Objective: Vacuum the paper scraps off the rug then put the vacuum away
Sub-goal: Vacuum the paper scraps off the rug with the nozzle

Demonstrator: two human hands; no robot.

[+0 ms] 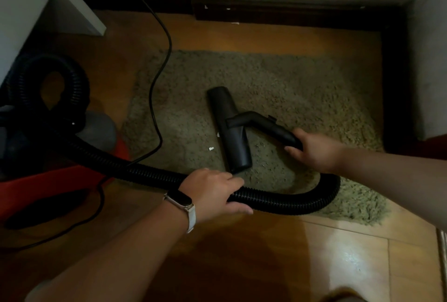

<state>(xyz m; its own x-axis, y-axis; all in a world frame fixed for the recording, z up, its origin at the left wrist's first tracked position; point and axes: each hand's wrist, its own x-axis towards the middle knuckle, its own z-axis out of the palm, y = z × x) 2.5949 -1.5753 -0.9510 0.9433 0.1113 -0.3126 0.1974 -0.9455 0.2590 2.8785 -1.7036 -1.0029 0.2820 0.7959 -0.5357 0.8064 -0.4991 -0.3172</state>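
Observation:
A shaggy olive rug lies on the wooden floor. The black vacuum nozzle head rests flat on the rug's middle. My right hand grips the curved black handle pipe behind the head. My left hand, with a watch on the wrist, is closed around the black ribbed hose, which loops from the handle to the red vacuum body at the left. One small white paper scrap lies on the rug left of the head; another bit touches the head's edge.
A thin black power cord runs from the top across the rug's left edge to the vacuum. White furniture stands at the upper left. A dark baseboard and pale wall close the far side. White furniture stands at the right.

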